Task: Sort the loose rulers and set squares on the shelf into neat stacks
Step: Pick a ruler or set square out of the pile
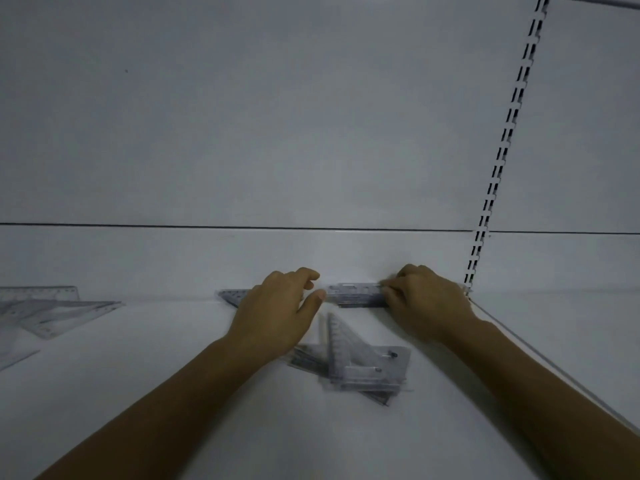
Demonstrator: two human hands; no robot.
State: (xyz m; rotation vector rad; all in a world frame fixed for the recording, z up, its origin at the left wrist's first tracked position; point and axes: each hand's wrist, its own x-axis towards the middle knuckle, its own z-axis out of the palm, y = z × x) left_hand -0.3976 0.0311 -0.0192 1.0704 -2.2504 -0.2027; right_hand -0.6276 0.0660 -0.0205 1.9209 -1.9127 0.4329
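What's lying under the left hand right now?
A set square corner sticks out beside the left hand, and a pile of set squares shows by the wrist. The hand covers the rest. The right hand grips rulers.

Open white shelf board (138, 393) at seven o'clock. A loose heap of clear plastic set squares (367, 365) blocks six, scattered clear plastic rulers (52, 310) crowd nine, and the white back panel (242, 258) stops me at twelve.

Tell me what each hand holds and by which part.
The right hand grips the stack of rulers by its right end. The left hand is at its left end; whether it grips cannot be told.
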